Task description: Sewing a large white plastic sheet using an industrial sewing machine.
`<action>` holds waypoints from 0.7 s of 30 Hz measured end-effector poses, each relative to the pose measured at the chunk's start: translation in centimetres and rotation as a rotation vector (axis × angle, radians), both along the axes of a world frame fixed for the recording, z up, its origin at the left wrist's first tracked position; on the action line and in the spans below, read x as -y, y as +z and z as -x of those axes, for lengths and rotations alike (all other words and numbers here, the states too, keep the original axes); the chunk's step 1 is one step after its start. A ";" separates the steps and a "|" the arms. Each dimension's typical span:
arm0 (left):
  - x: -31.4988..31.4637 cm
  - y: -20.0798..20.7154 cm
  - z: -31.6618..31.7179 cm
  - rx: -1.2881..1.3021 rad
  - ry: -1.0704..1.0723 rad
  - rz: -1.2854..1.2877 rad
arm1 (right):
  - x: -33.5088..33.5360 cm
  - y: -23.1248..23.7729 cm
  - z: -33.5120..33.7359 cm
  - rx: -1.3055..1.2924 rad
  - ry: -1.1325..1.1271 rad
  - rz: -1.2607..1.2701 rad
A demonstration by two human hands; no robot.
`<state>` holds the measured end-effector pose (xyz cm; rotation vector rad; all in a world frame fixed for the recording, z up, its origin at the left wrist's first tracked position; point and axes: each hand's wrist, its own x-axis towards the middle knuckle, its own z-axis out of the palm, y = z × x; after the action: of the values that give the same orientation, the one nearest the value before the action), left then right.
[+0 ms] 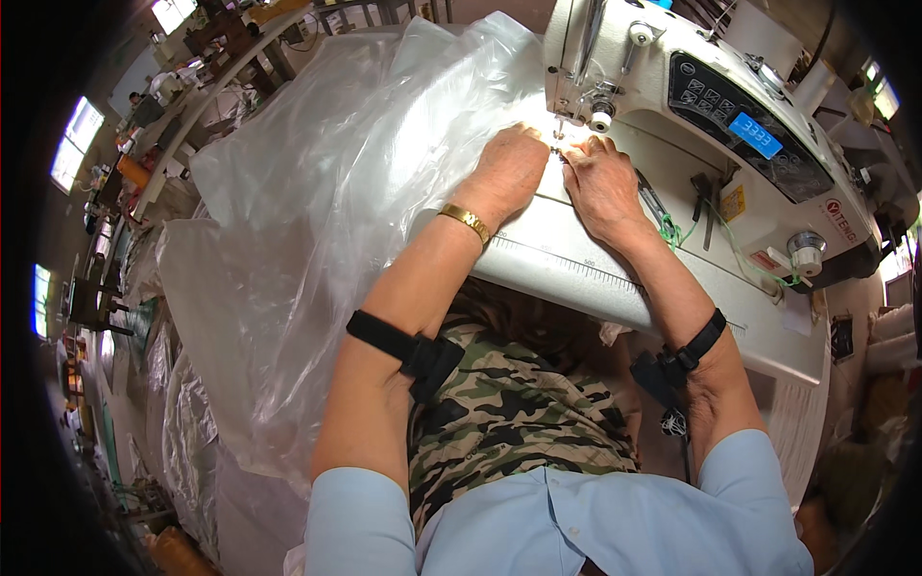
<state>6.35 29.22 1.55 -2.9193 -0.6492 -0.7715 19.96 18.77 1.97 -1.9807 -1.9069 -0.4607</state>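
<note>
Fingers [528, 136] of the left hand [509, 171] are bent and bunched together at the right edge of a large translucent plastic sheet [365, 163], just left of the needle area of the white sewing machine [600, 58]. The right hand [605, 187] sits just beyond that area on the other side, palm down, its fingers curled in toward the needle; a narrow gap parts the two hands. Under the bright glare I cannot tell whether either hand pinches the sheet or only presses on it. Most of the sheet lies to the left of the left fingers, spreading toward the back and drooping past the front left corner of the sewing table [552, 274]. Right of the right hand, a slim dark tool [653, 200] and green thread [670, 230] lie behind the table's front edge.
</note>
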 end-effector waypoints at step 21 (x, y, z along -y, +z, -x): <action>-8.3 1.1 19.6 -0.034 0.554 0.159 | 2.4 0.5 -2.2 -0.189 0.105 0.058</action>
<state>-13.23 37.51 2.70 -2.6465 -1.4821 -0.6180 22.20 16.38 2.45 -1.8744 -1.9121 -0.1843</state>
